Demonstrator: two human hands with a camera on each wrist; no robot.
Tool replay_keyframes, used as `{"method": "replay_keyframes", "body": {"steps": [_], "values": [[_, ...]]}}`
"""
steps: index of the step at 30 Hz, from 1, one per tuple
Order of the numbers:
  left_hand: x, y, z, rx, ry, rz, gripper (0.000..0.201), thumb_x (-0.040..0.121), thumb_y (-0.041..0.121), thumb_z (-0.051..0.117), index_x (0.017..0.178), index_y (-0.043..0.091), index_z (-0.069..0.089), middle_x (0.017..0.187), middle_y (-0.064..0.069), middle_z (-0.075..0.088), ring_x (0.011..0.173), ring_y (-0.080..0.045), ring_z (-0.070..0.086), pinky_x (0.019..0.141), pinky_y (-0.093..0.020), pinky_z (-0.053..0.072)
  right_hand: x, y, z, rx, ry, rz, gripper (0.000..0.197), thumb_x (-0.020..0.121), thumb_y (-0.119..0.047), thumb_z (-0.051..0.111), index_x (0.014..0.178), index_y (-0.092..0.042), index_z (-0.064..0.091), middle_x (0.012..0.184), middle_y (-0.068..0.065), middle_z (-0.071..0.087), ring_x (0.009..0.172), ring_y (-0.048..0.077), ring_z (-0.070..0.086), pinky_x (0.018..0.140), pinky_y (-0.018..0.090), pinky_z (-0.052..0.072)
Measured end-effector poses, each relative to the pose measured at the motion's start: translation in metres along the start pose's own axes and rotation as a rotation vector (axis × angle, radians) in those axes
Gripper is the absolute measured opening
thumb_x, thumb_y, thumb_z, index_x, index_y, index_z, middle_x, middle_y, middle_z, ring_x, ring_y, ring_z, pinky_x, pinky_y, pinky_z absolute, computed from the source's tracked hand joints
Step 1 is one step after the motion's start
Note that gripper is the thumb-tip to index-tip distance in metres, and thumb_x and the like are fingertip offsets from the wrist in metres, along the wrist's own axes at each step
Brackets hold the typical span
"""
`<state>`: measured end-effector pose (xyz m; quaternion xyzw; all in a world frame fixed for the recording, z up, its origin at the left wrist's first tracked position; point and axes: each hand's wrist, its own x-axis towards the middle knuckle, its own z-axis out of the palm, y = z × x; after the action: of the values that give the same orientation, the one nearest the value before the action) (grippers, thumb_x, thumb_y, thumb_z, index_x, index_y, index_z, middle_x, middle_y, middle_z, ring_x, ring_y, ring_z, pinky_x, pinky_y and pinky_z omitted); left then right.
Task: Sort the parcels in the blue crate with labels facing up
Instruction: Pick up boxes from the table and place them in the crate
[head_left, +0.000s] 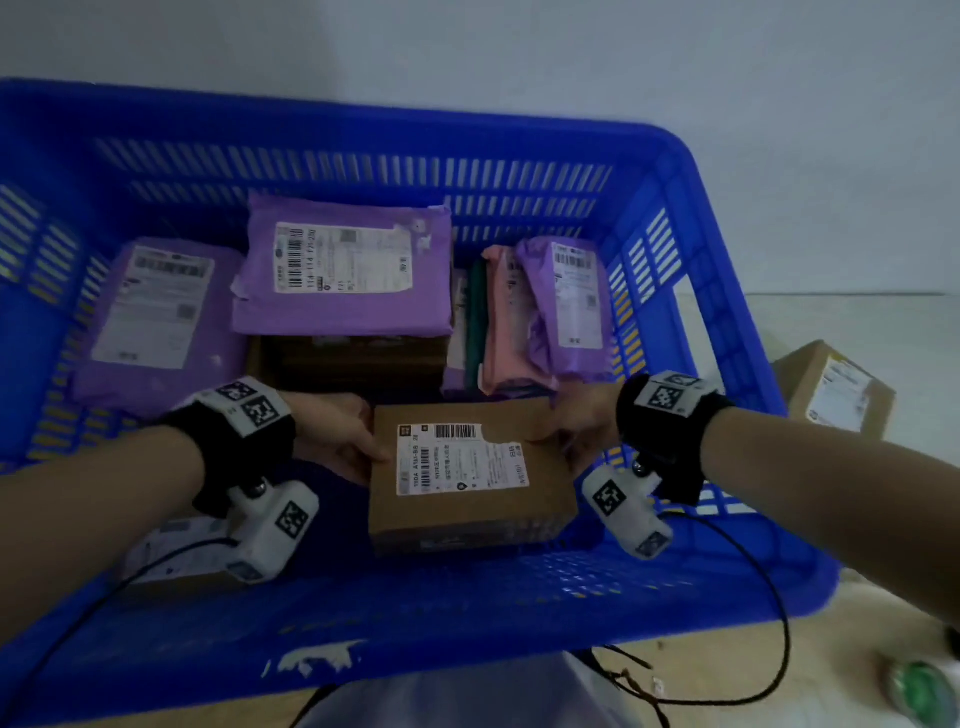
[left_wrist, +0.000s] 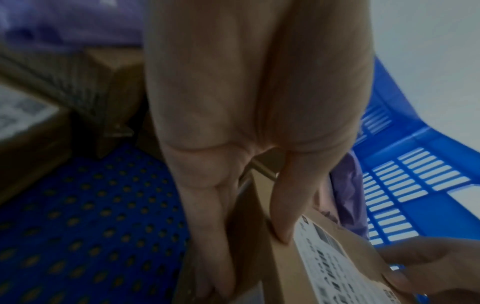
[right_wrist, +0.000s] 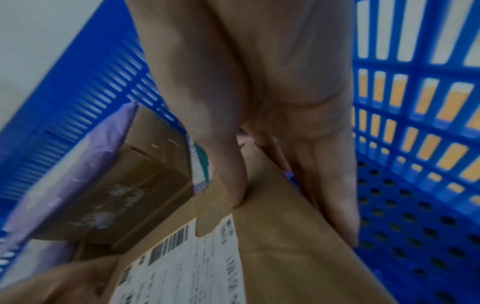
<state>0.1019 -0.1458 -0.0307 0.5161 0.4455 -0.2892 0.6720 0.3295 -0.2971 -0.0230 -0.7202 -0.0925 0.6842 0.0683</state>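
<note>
A brown cardboard parcel (head_left: 467, 499) with its white label up is inside the blue crate (head_left: 363, 623), near the front. My left hand (head_left: 343, 441) grips its left end, thumb (left_wrist: 285, 216) on top and fingers down the side. My right hand (head_left: 576, 426) grips its right end, thumb (right_wrist: 233, 174) on top, fingers (right_wrist: 335, 195) along the side wall. The same parcel (left_wrist: 306, 273) (right_wrist: 272, 246) fills both wrist views. I cannot tell whether it rests on the crate floor.
Purple mailers (head_left: 156, 322) (head_left: 343, 270) lie label up at the back, over a brown box (head_left: 353, 364). Pink and purple mailers (head_left: 540, 317) stand on edge at the right. Another labelled box (head_left: 176, 551) sits front left. A cardboard box (head_left: 831, 389) lies outside, right.
</note>
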Motion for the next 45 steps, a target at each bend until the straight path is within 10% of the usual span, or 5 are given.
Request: {"method": "replay_keyframes", "body": {"steps": [10, 17, 29, 34, 45], "values": [[0.049, -0.011, 0.032, -0.15, 0.137, 0.033, 0.026, 0.087, -0.008, 0.057, 0.101, 0.011, 0.046, 0.091, -0.008, 0.064, 0.077, -0.02, 0.064, 0.064, -0.031, 0.057, 0.019, 0.014, -0.01, -0.35, 0.311, -0.066, 0.057, 0.076, -0.01, 0.077, 0.124, 0.007, 0.051, 0.105, 0.018, 0.061, 0.075, 0.03, 0.067, 0.033, 0.029, 0.05], [0.074, -0.012, 0.047, -0.174, 0.134, 0.041, 0.05, 0.084, -0.004, 0.064, 0.125, 0.011, 0.041, 0.117, -0.018, 0.059, 0.081, -0.023, 0.064, 0.063, -0.032, 0.057, 0.023, 0.021, -0.009, -0.749, 0.42, -0.082, 0.078, 0.077, -0.023, 0.076, 0.14, -0.002, 0.033, 0.136, 0.017, 0.05, 0.122, 0.033, 0.052, 0.099, 0.041, 0.046], [0.075, 0.002, 0.062, 0.28, 0.042, 0.157, 0.059, 0.086, 0.005, 0.064, 0.135, 0.022, 0.034, 0.089, -0.005, 0.058, 0.066, -0.015, 0.059, 0.053, -0.024, 0.054, 0.011, 0.004, 0.006, -0.965, 0.288, -0.19, 0.073, 0.078, -0.016, 0.075, 0.141, -0.009, 0.04, 0.133, 0.009, 0.056, 0.12, 0.027, 0.055, 0.095, 0.03, 0.044], [0.057, 0.024, 0.069, 0.622, 0.122, 0.293, 0.064, 0.085, 0.016, 0.067, 0.141, 0.013, 0.036, 0.094, -0.006, 0.062, 0.074, -0.02, 0.062, 0.053, -0.018, 0.043, 0.004, -0.006, 0.019, -1.003, 0.251, -0.27, 0.06, 0.085, -0.008, 0.067, 0.139, -0.006, 0.043, 0.111, 0.014, 0.064, 0.093, 0.024, 0.062, 0.058, 0.013, 0.039], [-0.047, 0.105, 0.049, 0.937, 0.52, 0.654, 0.03, 0.093, 0.019, 0.056, 0.121, 0.011, 0.059, 0.118, -0.008, 0.065, 0.106, -0.022, 0.061, 0.09, -0.031, 0.048, -0.078, -0.043, 0.006, -0.925, 0.659, -0.648, 0.054, 0.09, -0.021, 0.061, 0.14, -0.015, 0.043, 0.136, 0.011, 0.053, 0.124, 0.026, 0.049, 0.098, 0.028, 0.038]]}}
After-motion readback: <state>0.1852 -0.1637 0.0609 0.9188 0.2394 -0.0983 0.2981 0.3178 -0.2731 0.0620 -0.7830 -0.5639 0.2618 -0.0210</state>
